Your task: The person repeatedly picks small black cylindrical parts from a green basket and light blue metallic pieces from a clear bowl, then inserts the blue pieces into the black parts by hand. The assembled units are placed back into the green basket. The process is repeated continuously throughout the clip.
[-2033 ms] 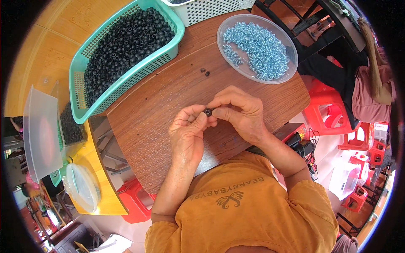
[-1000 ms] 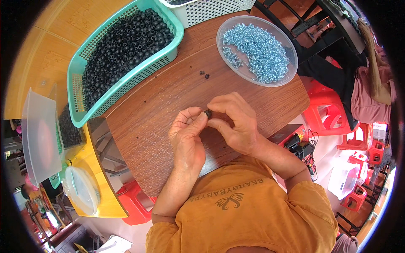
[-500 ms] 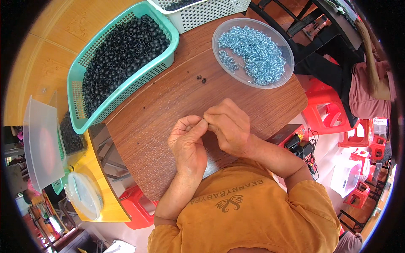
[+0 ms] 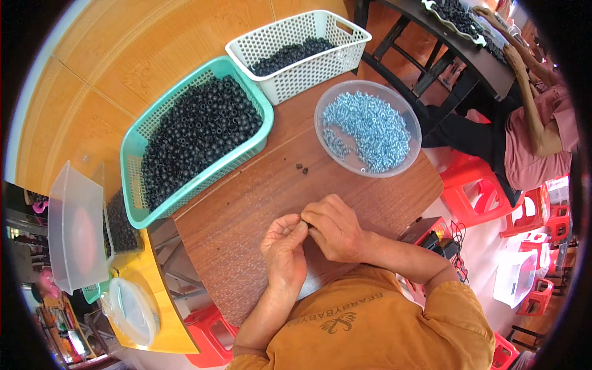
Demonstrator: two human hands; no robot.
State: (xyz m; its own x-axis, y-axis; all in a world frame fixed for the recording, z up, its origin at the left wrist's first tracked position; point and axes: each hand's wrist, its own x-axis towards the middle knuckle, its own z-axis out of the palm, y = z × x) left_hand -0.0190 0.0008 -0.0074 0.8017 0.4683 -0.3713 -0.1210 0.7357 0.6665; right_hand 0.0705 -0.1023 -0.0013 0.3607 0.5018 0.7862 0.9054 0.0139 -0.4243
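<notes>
Above the near part of the brown wooden table [image 4: 246,246], my left hand [image 4: 285,248] and my right hand [image 4: 337,229] meet fingertip to fingertip. Both are closed in a pinch. A tiny dark spot shows between the fingertips, too small and too covered to name. Beyond the hands, a few small black pieces [image 4: 302,168] lie on the tabletop. A round clear tub [image 4: 414,161] of shiny light-blue beads [image 4: 376,129] stands at the far right of the table. To the far left is a turquoise basket [image 4: 203,188] heaped with black ring-like parts [image 4: 200,129].
A white basket [image 4: 308,79] with more black parts stands behind the turquoise one. On the left, a yellow surface [image 4: 166,314] holds a lidded round tub [image 4: 132,311] and clear boxes. Red stools [image 4: 472,188] stand to the right, where another person [image 4: 536,142] sits at a dark table.
The view has tilted up, so the table, baskets and hands sit lower in the picture and more of the white basket shows. My hands stay pinched together, with a dark speck now visible between them.
</notes>
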